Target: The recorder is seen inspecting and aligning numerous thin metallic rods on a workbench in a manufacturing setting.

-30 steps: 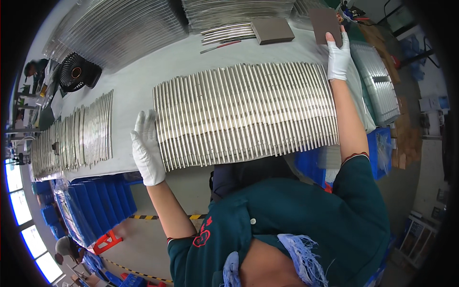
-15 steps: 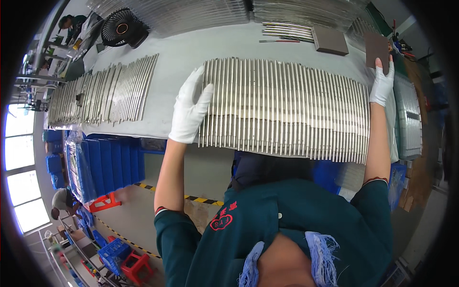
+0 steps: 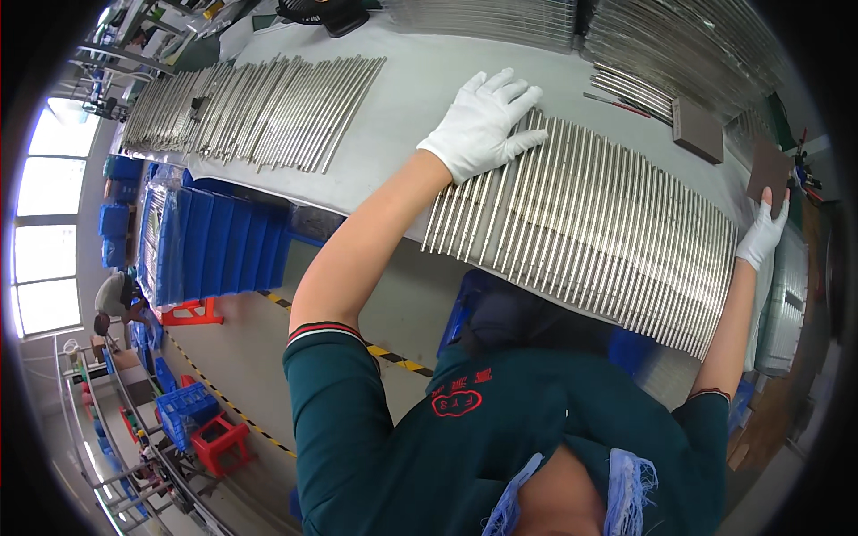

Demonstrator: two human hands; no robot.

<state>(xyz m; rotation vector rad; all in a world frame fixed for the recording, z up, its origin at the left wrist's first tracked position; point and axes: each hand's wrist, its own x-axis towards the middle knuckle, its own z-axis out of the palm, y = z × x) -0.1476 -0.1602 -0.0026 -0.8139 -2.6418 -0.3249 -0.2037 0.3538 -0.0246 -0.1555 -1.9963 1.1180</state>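
Note:
A wide row of slim, shiny metal rods lies side by side across the table before me. Over the far left end of this row, my white-gloved left hand has its fingers stretched and thumb apart, touching the leftmost rods. Small gaps show between some rods there. At the right end, my gloved right hand grips a flat brown rectangular block, held upright beside the row. Part of its grip is hidden behind the block.
A second group of metal rods lies on the left of the pale tabletop. Behind my row are another brown block, a thin red-handled tool and a few more rods. Clear plastic trays line the back; blue crates stand below left.
My left hand has gone from the row's left side onto its far left end. Rods near it now lie more spread out. The view has swung; my right hand still holds the block.

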